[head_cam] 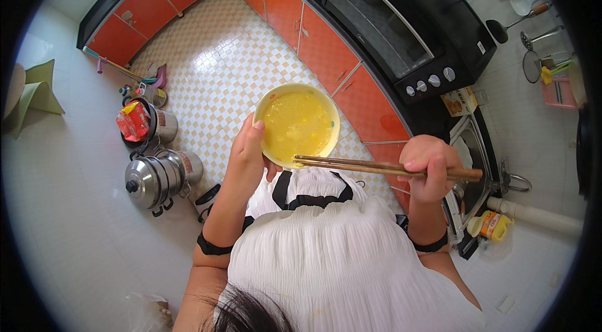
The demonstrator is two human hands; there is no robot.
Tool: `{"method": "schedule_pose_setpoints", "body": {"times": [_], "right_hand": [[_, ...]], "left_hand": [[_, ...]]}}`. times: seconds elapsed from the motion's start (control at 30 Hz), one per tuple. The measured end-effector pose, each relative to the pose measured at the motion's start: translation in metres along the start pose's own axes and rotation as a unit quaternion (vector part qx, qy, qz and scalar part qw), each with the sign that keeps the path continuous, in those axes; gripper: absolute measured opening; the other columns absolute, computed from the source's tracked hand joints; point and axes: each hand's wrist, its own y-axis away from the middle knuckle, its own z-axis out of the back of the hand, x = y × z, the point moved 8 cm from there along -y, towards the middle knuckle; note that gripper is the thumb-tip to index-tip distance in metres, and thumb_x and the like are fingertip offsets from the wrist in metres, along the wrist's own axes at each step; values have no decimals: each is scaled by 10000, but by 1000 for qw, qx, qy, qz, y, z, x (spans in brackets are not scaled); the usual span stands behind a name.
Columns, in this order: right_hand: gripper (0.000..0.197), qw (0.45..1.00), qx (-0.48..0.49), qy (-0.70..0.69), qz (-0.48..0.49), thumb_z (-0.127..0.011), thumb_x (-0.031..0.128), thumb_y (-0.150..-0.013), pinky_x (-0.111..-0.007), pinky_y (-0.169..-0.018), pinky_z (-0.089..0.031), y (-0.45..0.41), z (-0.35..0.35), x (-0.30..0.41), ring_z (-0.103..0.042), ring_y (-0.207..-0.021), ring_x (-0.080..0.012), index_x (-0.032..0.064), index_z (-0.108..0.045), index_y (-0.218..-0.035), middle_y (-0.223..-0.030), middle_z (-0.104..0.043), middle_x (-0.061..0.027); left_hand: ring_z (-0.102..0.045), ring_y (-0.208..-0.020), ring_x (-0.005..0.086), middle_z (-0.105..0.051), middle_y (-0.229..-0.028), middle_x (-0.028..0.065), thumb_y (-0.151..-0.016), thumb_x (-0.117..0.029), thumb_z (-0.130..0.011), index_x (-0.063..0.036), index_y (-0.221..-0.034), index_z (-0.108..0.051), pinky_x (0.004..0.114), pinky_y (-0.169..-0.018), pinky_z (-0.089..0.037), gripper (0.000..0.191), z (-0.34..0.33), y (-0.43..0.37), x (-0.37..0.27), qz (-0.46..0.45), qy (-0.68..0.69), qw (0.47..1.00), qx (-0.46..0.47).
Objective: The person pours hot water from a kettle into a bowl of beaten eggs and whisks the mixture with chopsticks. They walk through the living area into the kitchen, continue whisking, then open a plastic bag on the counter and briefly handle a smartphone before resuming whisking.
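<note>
My left hand (254, 143) grips the side of a pale round bowl (335, 136), thumb on the rim and fingers partly hidden beneath. A yellow liquid (296, 120), which looks like beaten egg with small bubbles, fills much of it. In my right hand (430, 167) is a pair of brown wooden chopsticks (362, 165), held nearly level. Their tips reach over the bowl's near rim, at the edge of the liquid; whether they dip into it I cannot tell. The bowl is held up in front of my chest, above the tiled floor.
A black oven (400, 16) stands on the dark counter above orange cabinets (324, 49). To the right is a steel sink (475, 143) with a yellow jug (494, 226) beyond it. Stacked steel pots (160, 181) and a red package (133, 122) are at the left wall.
</note>
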Motion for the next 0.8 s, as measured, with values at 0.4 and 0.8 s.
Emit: {"method": "schedule_pose_setpoints", "body": {"times": [0.4,0.8], "right_hand": [[413,998,24,30,58,-560,298,-995,-303,-443,-429,-2,-3,13,-581,-474,-197,7,-656,-718,-634,-652,-73],[325,1000,-7,24,3,-544,157,-951,-288,-440,-402,-7,-1,3,-541,-452,-169,-14,-638,-691,-592,-615,-79]], "left_hand": [[-558,-488,107,-622,-787,119,-1065,-266,-269,46,-1378,-388,200,-359,-410,457,-4,-3,1,8,-3,1000,11],[-561,-487,107,-624,-803,119,-1067,-270,-272,45,-1396,-377,199,-358,-411,468,1,-3,2,6,0,1000,7]]}}
